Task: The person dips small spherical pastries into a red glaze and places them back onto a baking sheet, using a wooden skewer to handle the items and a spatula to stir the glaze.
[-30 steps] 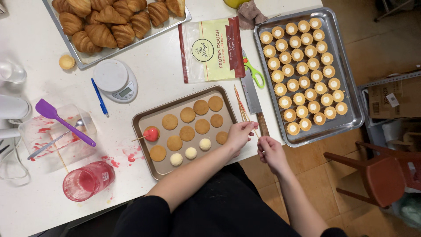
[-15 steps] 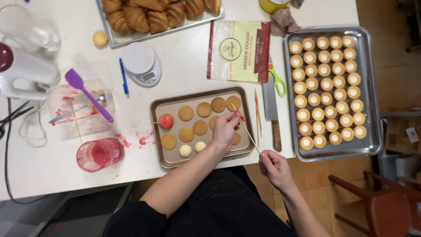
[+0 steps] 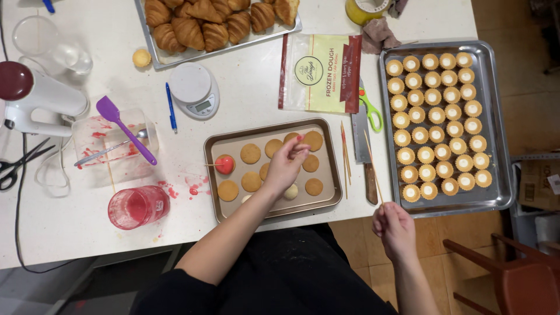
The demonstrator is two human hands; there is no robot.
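The left hand (image 3: pixel 286 165) is pinching a cookie (image 3: pixel 293 142) over the brown tray (image 3: pixel 213 175); above the tray is lying a flat clear-and-maroon dough bag (image 3: pixel 319 73); the right hand (image 3: pixel 394 224) is gripping a thin skewer (image 3: pixel 373 169).

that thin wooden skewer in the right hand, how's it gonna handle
The skewer looks long and very thin, so probably light and a bit bendy, apt to snap if forced. The right hand pinches only its lower end, so the tip may wobble. Round, so it may roll on the table.
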